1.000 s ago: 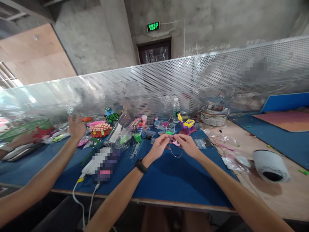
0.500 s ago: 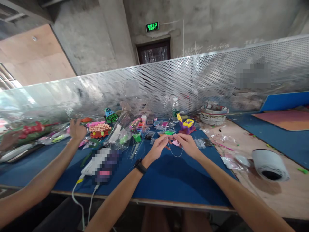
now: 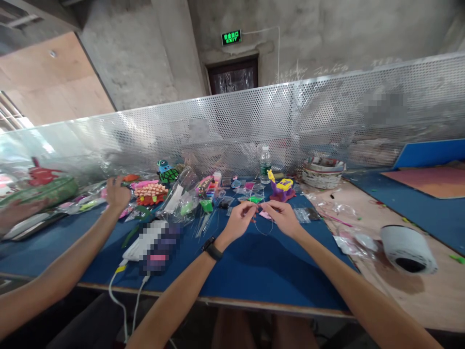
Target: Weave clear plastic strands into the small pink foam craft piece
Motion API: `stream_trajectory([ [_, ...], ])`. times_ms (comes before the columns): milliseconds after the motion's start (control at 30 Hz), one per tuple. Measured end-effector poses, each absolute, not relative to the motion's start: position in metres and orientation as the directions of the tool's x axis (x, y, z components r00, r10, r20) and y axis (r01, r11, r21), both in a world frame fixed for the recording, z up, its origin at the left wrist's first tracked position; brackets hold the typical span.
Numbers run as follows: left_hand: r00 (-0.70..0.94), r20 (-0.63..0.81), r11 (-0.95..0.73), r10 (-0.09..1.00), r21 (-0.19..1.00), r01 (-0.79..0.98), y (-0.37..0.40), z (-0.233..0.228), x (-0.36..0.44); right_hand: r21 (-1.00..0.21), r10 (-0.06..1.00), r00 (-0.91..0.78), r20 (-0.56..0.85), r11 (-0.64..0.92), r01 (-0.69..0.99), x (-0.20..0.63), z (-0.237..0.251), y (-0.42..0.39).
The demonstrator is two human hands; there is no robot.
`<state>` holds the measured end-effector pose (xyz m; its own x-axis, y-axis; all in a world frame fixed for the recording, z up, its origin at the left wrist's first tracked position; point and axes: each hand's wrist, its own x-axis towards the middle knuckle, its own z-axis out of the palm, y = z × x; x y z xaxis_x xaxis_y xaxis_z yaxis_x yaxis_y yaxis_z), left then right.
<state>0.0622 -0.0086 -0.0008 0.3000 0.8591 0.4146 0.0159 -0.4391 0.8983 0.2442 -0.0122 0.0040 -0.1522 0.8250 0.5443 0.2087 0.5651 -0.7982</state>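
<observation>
Upward, at far left, a red figure point(image 3: 42, 174) has been shifted. Over the worktop point(image 3: 269, 283), a thin pale loop point(image 3: 263, 233) is held by left hand point(image 3: 240, 223) and right hand point(image 3: 285, 219), fingers pinched narrow; both pinches are best kept close, the loop untwisted.

Beyond a perforated metal partition point(image 3: 250, 123), a green exit sign point(image 3: 231, 37) glows above a doorway point(image 3: 234, 78) in a concrete wall point(image 3: 327, 34).

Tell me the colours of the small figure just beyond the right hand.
The figure is mostly yellow and purple, seen best in the head view.
</observation>
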Motion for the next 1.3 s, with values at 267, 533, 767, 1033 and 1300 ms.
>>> stream_trajectory([
  [267,0.27,0.506,-0.52,0.819,0.854,-0.024,-0.011,0.001,0.06,-0.656,0.704,-0.165,0.691,0.706,0.267,0.248,0.007,-0.017],
  [533,0.197,0.526,-0.524,0.827,0.849,-0.068,-0.012,0.003,0.059,-0.447,0.53,-0.269,0.804,0.837,0.316,0.256,0.007,-0.019],
  [767,0.15,0.431,-0.42,0.89,0.902,-0.099,-0.012,0.003,0.063,-0.4,0.516,-0.304,0.801,0.839,0.369,0.249,0.006,-0.021],
  [1033,0.133,0.36,-0.345,0.924,0.931,-0.118,-0.012,0.0,0.068,-0.527,0.653,-0.239,0.719,0.735,0.426,0.241,0.002,-0.02],
  [1300,0.206,0.395,-0.389,0.895,0.918,-0.074,-0.016,0.003,0.068,-0.551,0.659,-0.367,0.656,0.751,0.364,0.242,0.006,-0.026],
])
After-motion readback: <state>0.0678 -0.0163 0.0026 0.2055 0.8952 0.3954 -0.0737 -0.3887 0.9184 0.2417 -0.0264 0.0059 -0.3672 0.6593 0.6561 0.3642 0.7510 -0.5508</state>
